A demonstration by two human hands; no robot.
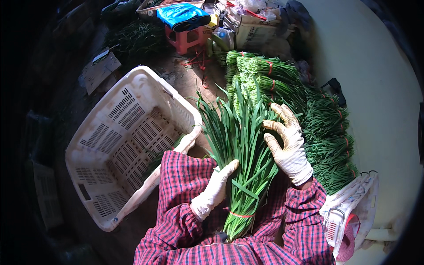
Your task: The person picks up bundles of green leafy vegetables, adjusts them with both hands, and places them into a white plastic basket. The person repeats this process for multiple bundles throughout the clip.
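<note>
A bunch of long green garlic chives lies over my lap, its leaf tips pointing away from me. Round its pale lower end runs a red band. My left hand, in a whitish glove, grips the bunch from the left; the thumb shows on top and the other fingers are hidden under the leaves. On the right side of the leaves, my right hand has its gloved fingers apart and curved, the fingertips at the edge of the bunch. The right glove's fingers are stained yellow-brown.
A white slotted crate, with a few green leaves inside, tilts at my left. Ahead and right lie stacked banded chive bundles along a pale wall. Farther off stands a red stool under a blue bag. A white basket is at right.
</note>
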